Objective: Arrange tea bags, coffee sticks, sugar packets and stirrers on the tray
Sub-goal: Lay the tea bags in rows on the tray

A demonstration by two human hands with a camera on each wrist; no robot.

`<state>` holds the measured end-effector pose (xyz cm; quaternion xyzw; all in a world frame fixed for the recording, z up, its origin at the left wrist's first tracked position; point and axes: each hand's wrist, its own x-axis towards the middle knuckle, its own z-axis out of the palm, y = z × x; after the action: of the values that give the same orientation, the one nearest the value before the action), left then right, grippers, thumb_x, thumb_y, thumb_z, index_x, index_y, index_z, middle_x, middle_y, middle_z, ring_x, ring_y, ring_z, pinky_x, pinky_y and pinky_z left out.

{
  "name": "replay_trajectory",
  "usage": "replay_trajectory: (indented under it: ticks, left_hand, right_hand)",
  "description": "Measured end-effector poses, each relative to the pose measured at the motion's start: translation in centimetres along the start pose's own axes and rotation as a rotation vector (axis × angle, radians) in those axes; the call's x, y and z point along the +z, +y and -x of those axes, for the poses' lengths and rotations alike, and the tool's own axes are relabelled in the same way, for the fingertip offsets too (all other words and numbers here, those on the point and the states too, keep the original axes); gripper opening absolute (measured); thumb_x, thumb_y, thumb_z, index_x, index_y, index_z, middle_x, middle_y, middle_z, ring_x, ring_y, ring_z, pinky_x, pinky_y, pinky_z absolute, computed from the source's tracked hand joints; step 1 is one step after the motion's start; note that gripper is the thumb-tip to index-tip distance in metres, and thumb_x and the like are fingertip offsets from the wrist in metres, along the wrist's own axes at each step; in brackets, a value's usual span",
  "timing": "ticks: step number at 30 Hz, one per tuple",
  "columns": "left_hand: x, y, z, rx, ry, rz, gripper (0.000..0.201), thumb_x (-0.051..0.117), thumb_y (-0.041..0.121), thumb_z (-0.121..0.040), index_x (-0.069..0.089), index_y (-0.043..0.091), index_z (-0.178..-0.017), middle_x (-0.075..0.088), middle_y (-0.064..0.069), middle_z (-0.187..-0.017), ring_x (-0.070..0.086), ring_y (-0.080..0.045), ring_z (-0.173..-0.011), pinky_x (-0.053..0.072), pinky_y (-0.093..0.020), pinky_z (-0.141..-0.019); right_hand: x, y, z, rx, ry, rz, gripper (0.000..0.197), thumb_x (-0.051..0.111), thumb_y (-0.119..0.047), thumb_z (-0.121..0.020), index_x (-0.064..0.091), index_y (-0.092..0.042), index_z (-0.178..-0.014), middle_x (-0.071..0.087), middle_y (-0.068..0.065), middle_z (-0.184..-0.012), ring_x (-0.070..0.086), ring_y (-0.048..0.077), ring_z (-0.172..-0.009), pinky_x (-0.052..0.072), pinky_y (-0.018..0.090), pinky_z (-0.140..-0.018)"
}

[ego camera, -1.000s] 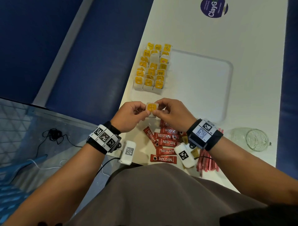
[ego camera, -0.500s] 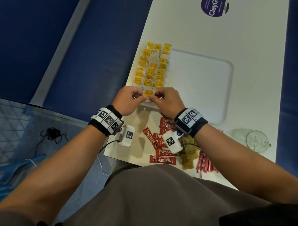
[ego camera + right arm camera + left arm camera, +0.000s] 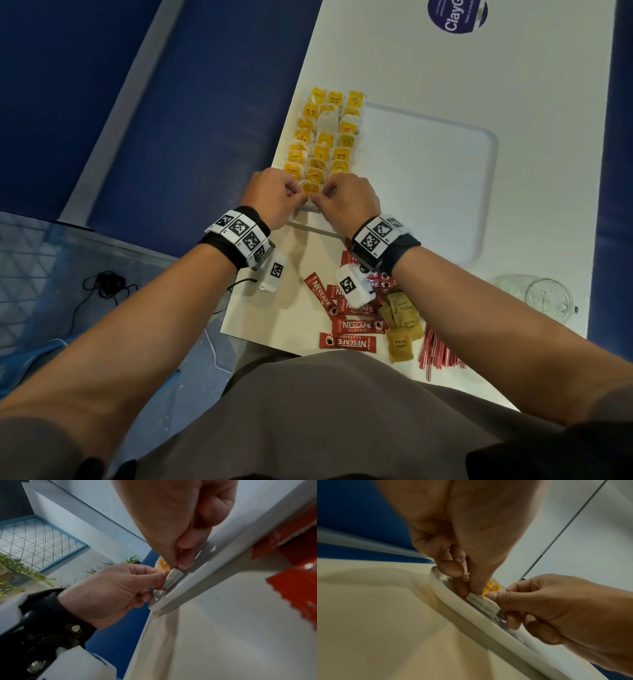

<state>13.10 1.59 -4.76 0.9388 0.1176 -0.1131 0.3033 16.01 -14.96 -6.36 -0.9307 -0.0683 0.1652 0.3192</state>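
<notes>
My left hand point(image 3: 270, 197) and right hand point(image 3: 346, 202) both pinch one tea bag point(image 3: 311, 188); letting go carelessly could disturb the rows just beyond my fingers.

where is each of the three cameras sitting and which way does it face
Head: on the person's head, looking down at the table; both forearms, left hand, right hand.
Left wrist: low beside the tray rim, along the left hand's fingers; the right hand enters from the right.
Right wrist: low at the tray's near edge, along the right hand's fingers; the left hand and its wristband show.
Shared: all three see the tea bag both hands pinch.
</notes>
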Motion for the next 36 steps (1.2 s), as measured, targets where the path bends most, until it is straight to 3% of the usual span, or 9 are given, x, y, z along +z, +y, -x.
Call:
replay_trajectory:
  ticks: [3,6,10,13,18,24,36]
  left_hand:
    - [0.0,-0.1,0.0,-0.009,0.025,0.020,0.018,0.078,0.032,-0.085,0.070,0.023,-0.073,0.065,0.009,-0.066,0.065,-0.012,-0.075,0.055,-0.031,-0.076]
    - [-0.2,-0.3,0.3,-0.005,0.056,0.032,0.018,0.077,0.035,-0.084,0.069,0.020,-0.078,0.062,0.008,-0.066,0.060,-0.013,-0.069,0.054,-0.032,-0.068]
    - [-0.7,-0.9,1.0,0.030,0.072,0.014,0.016,0.075,0.035,-0.086,0.068,0.021,-0.083,0.067,0.009,-0.074,0.062,-0.011,-0.072,0.048,-0.027,-0.064]
    - [-0.9,-1.4,1.5,0.044,0.012,-0.010,0.008,0.076,0.029,-0.086,0.068,0.027,-0.084,0.068,0.010,-0.077,0.063,-0.008,-0.073,0.041,-0.019,-0.061]
    - [-0.4,-1.4,1.4,0.025,-0.038,-0.034,0.006,0.077,0.027,-0.085,0.075,0.025,-0.090,0.070,0.009,-0.081,0.064,-0.013,-0.078,0.050,-0.029,-0.071]
    - [-0.1,-1.2,0.7,0.013,-0.016,-0.063,0.011,0.076,0.030,-0.088,0.079,0.025,-0.097,0.067,0.011,-0.079,0.065,-0.014,-0.079,0.054,-0.031,-0.074]
    - [-0.5,-1.0,1.0,0.004,-0.022,-0.045,0.007,0.077,0.029,-0.084,0.074,0.028,-0.090,0.068,0.011,-0.079,0.064,-0.013,-0.078,0.051,-0.030,-0.067]
  right_hand:
    - [-0.2,0.0,0.0,0.006,0.008,-0.004,0.024,0.071,-0.050,-0.087,0.063,-0.027,-0.083,0.067,-0.011,-0.081,0.064,0.014,-0.078,0.053,0.032,-0.068]
    - [-0.4,0.1,0.1,0.021,0.015,-0.027,0.024,0.069,-0.051,-0.085,0.061,-0.029,-0.090,0.068,-0.010,-0.085,0.063,0.016,-0.079,0.052,0.032,-0.069]
    - [-1.0,0.5,0.6,-0.027,0.009,-0.025,0.018,0.067,-0.048,-0.088,0.066,-0.030,-0.091,0.070,-0.010,-0.085,0.064,0.014,-0.081,0.051,0.031,-0.070]
    - [-1.4,0.9,1.1,-0.105,-0.031,0.007,0.014,0.066,-0.041,-0.091,0.075,-0.031,-0.092,0.070,-0.011,-0.081,0.064,0.011,-0.078,0.053,0.031,-0.069]
    - [-0.9,0.7,1.3,-0.171,-0.080,0.049,0.018,0.067,-0.041,-0.092,0.078,-0.030,-0.100,0.072,-0.011,-0.088,0.063,0.012,-0.081,0.052,0.030,-0.071]
    - [-0.4,0.4,0.9,-0.156,-0.066,0.061,0.016,0.066,-0.036,-0.093,0.079,-0.028,-0.099,0.074,-0.010,-0.095,0.064,0.012,-0.086,0.050,0.029,-0.073]
    - [-0.8,0.1,1.1,-0.126,-0.068,0.048,0.015,0.068,-0.039,-0.091,0.078,-0.029,-0.096,0.072,-0.011,-0.091,0.063,0.012,-0.085,0.053,0.031,-0.074]
